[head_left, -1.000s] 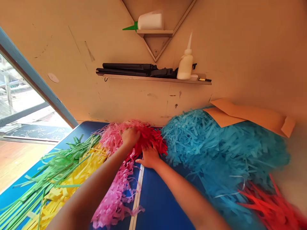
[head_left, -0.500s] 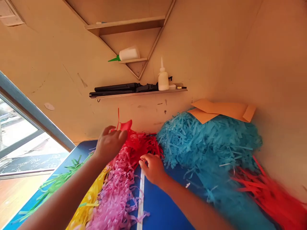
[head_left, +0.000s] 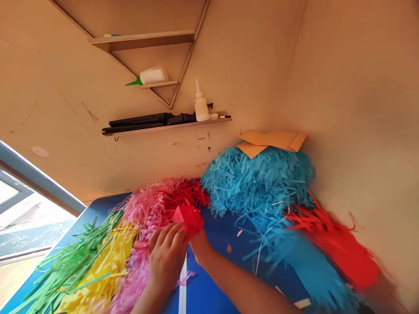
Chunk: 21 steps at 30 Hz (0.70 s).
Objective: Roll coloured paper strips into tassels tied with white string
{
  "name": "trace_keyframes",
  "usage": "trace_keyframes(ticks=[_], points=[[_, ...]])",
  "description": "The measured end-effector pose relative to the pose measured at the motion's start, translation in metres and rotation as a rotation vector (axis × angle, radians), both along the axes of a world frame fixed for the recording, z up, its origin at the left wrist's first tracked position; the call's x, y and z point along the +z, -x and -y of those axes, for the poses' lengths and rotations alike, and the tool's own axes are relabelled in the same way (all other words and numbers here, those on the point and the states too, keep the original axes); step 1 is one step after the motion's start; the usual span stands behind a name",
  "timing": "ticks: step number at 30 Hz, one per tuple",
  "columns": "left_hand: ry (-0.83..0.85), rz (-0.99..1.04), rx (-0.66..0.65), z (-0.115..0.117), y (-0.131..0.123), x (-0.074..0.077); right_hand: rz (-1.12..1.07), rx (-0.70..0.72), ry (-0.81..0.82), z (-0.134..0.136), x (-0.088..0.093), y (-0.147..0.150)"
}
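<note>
My left hand (head_left: 167,250) is closed, its fingers curled over a piece of red tissue paper (head_left: 190,220). From the right, my right hand (head_left: 200,246) grips the same paper, which covers most of its fingers. Both hands are close together above the blue table (head_left: 218,270). Just behind them lie red paper strips (head_left: 186,192), joined by a pink fringe (head_left: 140,203). Yellow fringe (head_left: 104,266) and green strips (head_left: 77,253) spread out left of my left hand.
A large heap of blue fringe (head_left: 258,181) fills the back right, with orange paper (head_left: 275,141) on top. More red strips (head_left: 340,248) lie at the right wall. A thin white string (head_left: 262,244) hangs nearby. Above is a wall shelf (head_left: 166,126) with a glue bottle (head_left: 201,107).
My left hand has come down and toward me with the red paper. My right hand has moved in to meet it, now partly behind the paper. The view has turned right.
</note>
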State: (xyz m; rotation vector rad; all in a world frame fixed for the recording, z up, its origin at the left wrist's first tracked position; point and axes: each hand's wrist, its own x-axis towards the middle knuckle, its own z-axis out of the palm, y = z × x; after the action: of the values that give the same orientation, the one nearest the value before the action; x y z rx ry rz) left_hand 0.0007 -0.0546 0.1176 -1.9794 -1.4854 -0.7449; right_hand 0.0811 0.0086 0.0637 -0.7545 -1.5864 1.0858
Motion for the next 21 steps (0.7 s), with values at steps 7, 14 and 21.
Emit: trace_keyframes(ticks=[7, 14, 21], points=[[0.198, 0.121, -0.066, 0.006, -0.031, -0.083, -0.327, 0.000, 0.436, -0.026, -0.011, -0.105], [0.661, 0.063, -0.163, 0.021, -0.073, -0.145, 0.090, -0.709, 0.205, 0.010, -0.022, -0.235], [0.722, 0.082, -0.119, 0.028, -0.080, -0.149, 0.860, 0.040, -0.386, 0.088, -0.064, -0.184]])
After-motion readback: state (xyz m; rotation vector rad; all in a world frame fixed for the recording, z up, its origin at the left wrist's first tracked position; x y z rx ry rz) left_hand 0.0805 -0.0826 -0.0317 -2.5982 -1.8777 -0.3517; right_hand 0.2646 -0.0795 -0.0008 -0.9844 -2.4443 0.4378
